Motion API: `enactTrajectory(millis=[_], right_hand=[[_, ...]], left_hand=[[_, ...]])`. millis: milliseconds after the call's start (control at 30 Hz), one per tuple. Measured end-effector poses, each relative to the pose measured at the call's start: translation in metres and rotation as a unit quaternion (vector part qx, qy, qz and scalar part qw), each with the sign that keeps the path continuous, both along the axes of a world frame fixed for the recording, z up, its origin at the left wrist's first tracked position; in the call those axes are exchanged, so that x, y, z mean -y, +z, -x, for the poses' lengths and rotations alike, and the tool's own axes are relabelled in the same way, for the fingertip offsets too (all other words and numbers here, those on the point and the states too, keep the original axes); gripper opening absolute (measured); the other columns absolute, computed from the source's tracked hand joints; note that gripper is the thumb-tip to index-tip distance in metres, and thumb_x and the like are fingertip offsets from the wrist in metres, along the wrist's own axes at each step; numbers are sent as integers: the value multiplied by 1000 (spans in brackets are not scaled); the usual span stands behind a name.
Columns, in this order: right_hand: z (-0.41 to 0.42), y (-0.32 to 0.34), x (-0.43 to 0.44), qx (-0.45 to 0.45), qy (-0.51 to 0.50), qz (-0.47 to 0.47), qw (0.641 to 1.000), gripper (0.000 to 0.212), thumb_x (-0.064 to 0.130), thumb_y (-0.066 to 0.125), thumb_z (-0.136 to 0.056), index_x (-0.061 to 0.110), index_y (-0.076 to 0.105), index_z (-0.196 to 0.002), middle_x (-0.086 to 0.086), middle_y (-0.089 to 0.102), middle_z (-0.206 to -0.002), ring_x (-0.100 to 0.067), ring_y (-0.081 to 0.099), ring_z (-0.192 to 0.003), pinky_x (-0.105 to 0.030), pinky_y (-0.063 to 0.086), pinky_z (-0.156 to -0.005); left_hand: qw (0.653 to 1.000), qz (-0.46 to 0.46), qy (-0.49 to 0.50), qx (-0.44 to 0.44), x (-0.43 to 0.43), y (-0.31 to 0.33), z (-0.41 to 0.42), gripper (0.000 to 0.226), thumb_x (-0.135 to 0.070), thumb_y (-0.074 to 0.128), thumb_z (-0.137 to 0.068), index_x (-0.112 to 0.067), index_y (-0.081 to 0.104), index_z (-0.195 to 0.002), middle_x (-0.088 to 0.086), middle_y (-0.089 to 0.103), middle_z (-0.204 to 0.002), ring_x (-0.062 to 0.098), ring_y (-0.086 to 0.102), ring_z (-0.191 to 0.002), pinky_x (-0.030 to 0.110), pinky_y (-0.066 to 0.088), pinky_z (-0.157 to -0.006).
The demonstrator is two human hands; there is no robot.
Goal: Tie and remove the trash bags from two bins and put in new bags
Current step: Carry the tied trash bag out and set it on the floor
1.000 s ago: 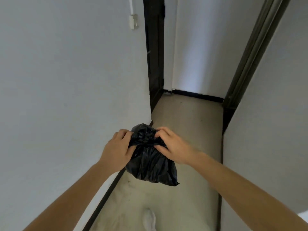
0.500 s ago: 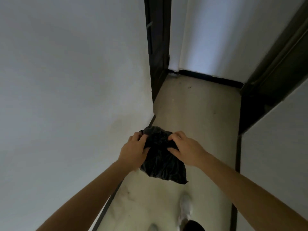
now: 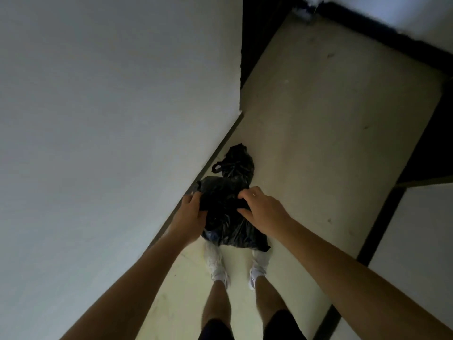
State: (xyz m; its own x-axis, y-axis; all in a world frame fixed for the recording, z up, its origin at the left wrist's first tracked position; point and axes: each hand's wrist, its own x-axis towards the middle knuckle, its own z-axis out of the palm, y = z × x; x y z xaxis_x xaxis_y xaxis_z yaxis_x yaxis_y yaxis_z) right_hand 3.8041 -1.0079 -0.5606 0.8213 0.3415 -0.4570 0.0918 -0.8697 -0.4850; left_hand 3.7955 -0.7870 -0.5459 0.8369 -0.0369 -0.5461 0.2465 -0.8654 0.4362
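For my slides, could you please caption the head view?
Left hand and right hand grip a black trash bag near a second bag on the floor.

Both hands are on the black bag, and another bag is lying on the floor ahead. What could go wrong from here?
1. The left hand and right hand pinch the held bag only at its gathered top. The thin plastic may slip or tear, and something bluish seems to show through low down.
2. The bag on the floor lies just ahead of the shoes, beside the wall. The held bag partly hides it, so a step forward could catch it.
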Motion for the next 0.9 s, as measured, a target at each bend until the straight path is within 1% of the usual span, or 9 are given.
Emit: enactTrajectory(millis=[133,233,333,433,533,667,733,833,900], right_hand=[[-27,-115,-5,-27,-34,-3,999,33,37,58,-98,18,53,-124,-8,49,-126,-34,65,-87,-42,53,-73],[-34,-213,-18,-53,-48,0,997,33,37,61,-96,18,54,-121,-7,48,-124,-34,64,-88,-38,51,-71],[-34,-306,-33,-73,-39,16,996,34,40,62,-94,19,53,-119,-7,48,-120,-32,64,-89,-32,43,-66],[-38,-380,-48,-72,-33,20,997,36,43,64,-93,19,53,-116,-7,49,-117,-32,63,-89,-30,39,-66],[-48,-435,-63,-73,-53,-2,996,38,41,66,-91,17,55,-118,-10,51,-119,-34,62,-95,-34,44,-71],[-57,-469,-77,-34,-54,-11,998,41,38,65,-93,16,52,-125,-10,46,-130,-33,61,-103,-33,43,-73],[-58,-465,-79,-15,-61,-32,997,48,36,64,-94,15,48,-134,-10,41,-141,-31,58,-112,-33,44,-77],[-52,-431,-74,-17,-64,-40,997,58,36,59,-97,14,39,-147,-11,30,-155,-29,43,-136,-39,45,-97],[-47,-391,-69,-11,-49,-22,999,57,36,55,-99,14,38,-148,-12,29,-157,-28,37,-141,-40,43,-102]], left_hand=[[999,14,8,-33,4,-115,-30,34,-17,49,-97,-13,47,-130,14,48,-129,30,51,-116,33,42,-91],[999,0,9,-50,-7,-213,-41,38,-19,50,-97,-14,45,-134,15,48,-130,33,51,-117,38,44,-93],[998,-9,-1,-56,-21,-306,-45,38,-19,48,-96,-14,45,-134,14,51,-125,33,54,-112,43,47,-92],[999,-18,-13,-45,-33,-378,-49,37,-15,48,-96,-14,46,-133,14,50,-125,34,55,-109,45,47,-91],[999,-21,2,-25,-47,-431,-56,37,-13,48,-95,-12,46,-131,15,49,-122,35,55,-107,42,46,-87],[1000,-13,8,10,-62,-463,-59,39,-11,51,-93,-9,46,-132,18,47,-129,38,53,-112,41,45,-87],[998,4,22,52,-63,-458,-55,43,-11,52,-93,-10,45,-135,16,43,-140,36,52,-119,42,46,-93],[996,2,33,80,-58,-424,-40,52,-20,53,-96,-13,38,-146,14,33,-153,32,38,-138,45,38,-110],[997,-7,17,77,-54,-385,-30,55,-26,52,-99,-10,36,-148,16,30,-156,32,29,-143,45,31,-115]])
